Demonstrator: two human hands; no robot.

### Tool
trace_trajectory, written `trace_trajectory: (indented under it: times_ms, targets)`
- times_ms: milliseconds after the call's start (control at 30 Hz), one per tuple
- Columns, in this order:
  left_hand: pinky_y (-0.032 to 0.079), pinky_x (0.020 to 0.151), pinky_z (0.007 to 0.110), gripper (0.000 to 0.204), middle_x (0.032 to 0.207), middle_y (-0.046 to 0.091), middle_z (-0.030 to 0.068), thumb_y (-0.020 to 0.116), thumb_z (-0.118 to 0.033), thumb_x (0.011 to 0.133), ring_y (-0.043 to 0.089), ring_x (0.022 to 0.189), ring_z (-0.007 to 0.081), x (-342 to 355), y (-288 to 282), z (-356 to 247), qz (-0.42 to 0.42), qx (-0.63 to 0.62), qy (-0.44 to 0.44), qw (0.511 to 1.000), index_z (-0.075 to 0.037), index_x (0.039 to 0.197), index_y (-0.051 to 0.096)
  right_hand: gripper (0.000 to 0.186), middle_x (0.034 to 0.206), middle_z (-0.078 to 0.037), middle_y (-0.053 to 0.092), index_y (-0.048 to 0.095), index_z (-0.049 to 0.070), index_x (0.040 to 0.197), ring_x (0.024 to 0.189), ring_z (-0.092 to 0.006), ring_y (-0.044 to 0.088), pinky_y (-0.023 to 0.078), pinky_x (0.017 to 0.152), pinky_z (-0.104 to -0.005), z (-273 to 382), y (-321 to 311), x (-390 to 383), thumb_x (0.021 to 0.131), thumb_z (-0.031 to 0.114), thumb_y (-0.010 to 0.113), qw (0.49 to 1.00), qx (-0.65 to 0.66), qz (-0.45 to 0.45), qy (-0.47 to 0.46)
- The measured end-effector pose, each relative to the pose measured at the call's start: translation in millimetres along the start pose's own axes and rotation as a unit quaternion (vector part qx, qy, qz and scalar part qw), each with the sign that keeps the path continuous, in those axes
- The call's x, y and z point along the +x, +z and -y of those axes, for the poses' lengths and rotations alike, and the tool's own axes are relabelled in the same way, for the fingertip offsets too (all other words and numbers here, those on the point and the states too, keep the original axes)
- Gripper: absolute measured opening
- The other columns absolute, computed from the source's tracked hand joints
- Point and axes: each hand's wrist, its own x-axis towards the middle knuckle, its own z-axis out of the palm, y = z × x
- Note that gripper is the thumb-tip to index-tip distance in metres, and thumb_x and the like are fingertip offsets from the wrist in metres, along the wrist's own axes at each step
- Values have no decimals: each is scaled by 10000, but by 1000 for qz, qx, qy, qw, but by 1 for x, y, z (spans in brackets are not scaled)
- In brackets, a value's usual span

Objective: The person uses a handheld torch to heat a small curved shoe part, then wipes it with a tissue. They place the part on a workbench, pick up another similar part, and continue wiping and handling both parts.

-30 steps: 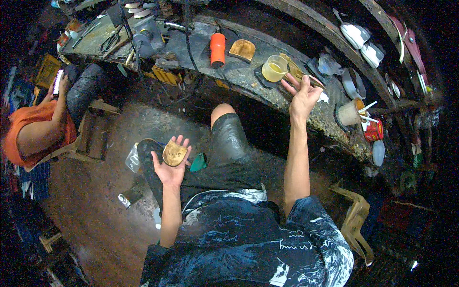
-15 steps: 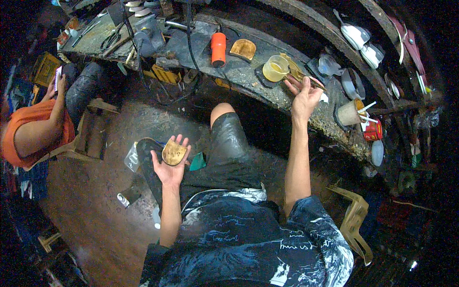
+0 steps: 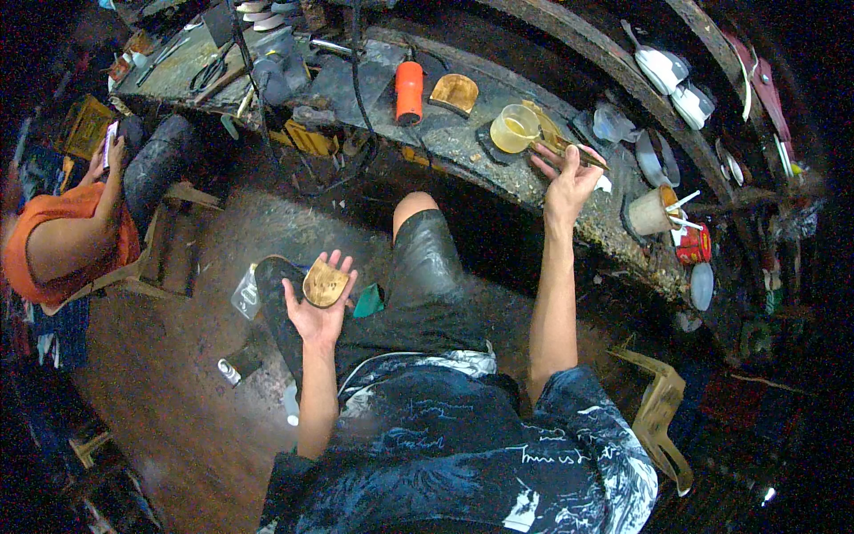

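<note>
Tan, dark-edged D-shaped piece (image 3: 326, 283), probably a shoe part, lies flat on the upturned left hand (image 3: 318, 324), over palm and finger bases; fingers spread wide, nothing clamping it. Right hand (image 3: 567, 189) reaches over the bench, thumb and fingers narrowed, apparently around a thin stick-like tool (image 3: 594, 160); exact kind unclear, far end lost beside the clear cup (image 3: 513, 133) of yellowish liquid. Change over the last second: next to none, both hands stay put, bench items shift only slightly in view; reads as a pause, with the piece and the cup well apart. Green scrap (image 3: 368, 301) just beside the left fingers, on the person's lap. Bench (image 3: 458, 147) is worn, grimy: similar D-shaped piece (image 3: 454, 93) left of the cup, then orange cylindrical tool (image 3: 409, 93); to the right, off-white pot (image 3: 651, 210) with white sticks, red can (image 3: 692, 242) next to it. White shoes (image 3: 662, 68) sit on the rack above. Room is dark at the edges, floor (image 3: 169, 383) brown and stained; at left, seated person in orange top (image 3: 71, 240) holds a phone (image 3: 110, 145).
</note>
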Motion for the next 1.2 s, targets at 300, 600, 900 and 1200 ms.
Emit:
trace_trajectory:
  times_ms: [300,600,900,1200]
  targets:
    - [235,1318,645,933,1688,380,248,460,-685,1063,325,1577,474,-1,1,0,-10,8,0,1000,50,1626,347,259,1160,-201,656,435,34,1273,905,-280,768,687,740,-429,-10,-14,5,1134,197,580,997,-67,-17,-40]
    - [245,1311,644,915,1690,383,244,450,-677,1065,330,1578,466,-2,0,-2,-8,-2,1,1000,37,1629,349,278,1008,-174,726,442,-2,1256,829,-247,761,634,768,-379,-29,-18,7,1112,160,617,995,-78,-60,-35]
    - [258,1305,646,919,1677,409,242,455,-682,1061,356,1567,462,-5,1,-1,-29,-11,8,999,39,1624,358,321,1137,-273,690,407,-86,1226,880,-394,783,695,788,-489,-23,-6,-2,1113,150,594,988,96,-86,84]
    - [417,1195,656,861,1538,569,263,499,-700,1033,521,1438,489,3,-14,2,5,-7,-2,1000,20,1506,525,227,1118,-306,707,560,-88,1112,951,-450,775,688,852,-556,-30,0,-15,1082,121,641,989,24,-134,-52]
